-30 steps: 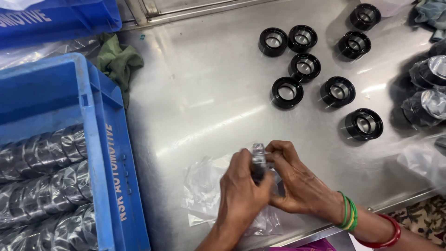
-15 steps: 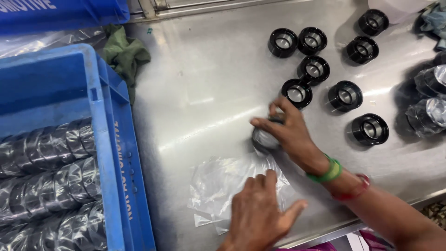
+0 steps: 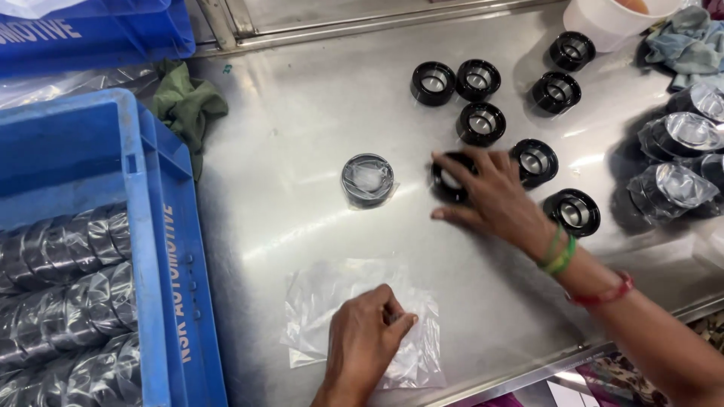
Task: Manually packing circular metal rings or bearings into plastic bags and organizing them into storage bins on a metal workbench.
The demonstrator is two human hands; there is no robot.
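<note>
Left hand presses flat, fingers together, on the clear plastic bags at the surface's near edge, probably so they don't slide. Farther in, right hand curls around a black round rubber ring; a plastic-wrapped ring sits mid-surface.

Bright overhead light, glare streaks on steel table, sharp focus

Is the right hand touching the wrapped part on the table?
Apart. The head view shows bare steel between the right hand and the wrapped part.
</note>
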